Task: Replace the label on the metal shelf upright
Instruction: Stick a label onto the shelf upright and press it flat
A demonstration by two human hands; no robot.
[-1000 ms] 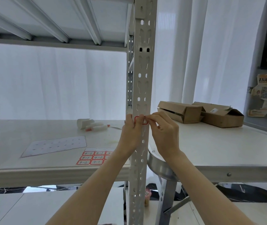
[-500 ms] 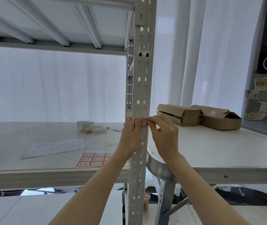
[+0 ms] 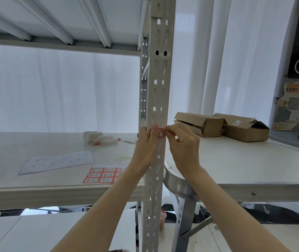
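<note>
Red-bordered label [image 3: 158, 133] sits on the front face of the upright [image 3: 158, 88], level with the shelf [image 3: 36, 194] surface. Left hand [image 3: 146, 148] thumb presses its left half; right hand [image 3: 184, 148] fingertips pinch its right edge. Label sheet [image 3: 103, 175] lies at shelf front edge.

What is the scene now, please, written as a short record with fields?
upright: grey slotted post, vertical, centre
label: red-bordered, on the post's front
left hand: thumb pressing the label's left part
right hand: fingertips pinching the label's right edge
sheet: red labels flat on the shelf, marked 4-1 and 4-2
boxes: two cardboard on the table to the right
</note>
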